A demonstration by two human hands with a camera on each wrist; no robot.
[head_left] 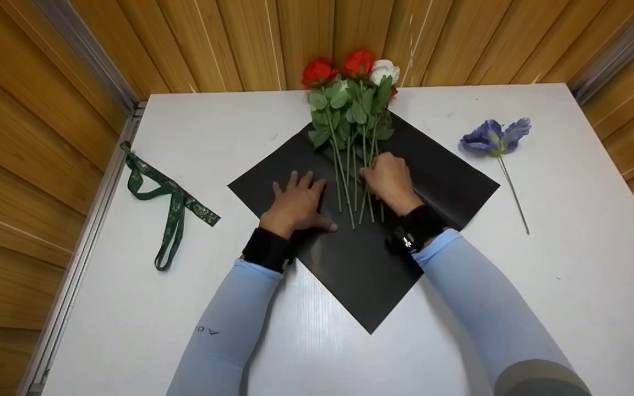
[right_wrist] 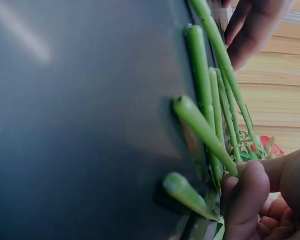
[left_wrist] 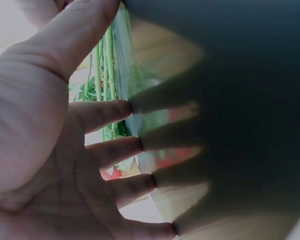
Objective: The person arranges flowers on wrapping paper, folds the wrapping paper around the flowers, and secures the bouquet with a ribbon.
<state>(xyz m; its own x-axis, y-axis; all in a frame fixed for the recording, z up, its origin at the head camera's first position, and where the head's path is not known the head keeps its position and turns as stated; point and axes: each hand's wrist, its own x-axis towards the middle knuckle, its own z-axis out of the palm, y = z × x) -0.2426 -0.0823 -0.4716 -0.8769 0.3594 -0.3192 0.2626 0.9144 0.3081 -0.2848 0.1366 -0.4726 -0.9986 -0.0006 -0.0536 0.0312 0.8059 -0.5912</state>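
Observation:
Artificial roses lie across a square of black sheet, heads toward the far edge; red roses and a white rose show above green leaves. Their bare green stems point toward the person. My right hand pinches a rose stem between thumb and finger at the bundle's right side. Fingers spread, my left hand rests on the sheet just left of the stems. In the left wrist view its fingertips touch the shiny black surface.
To the left on the white table lies a looped dark green patterned ribbon. A single purple flower with a thin stem lies at the right. Wood-look panels stand behind the table's far edge.

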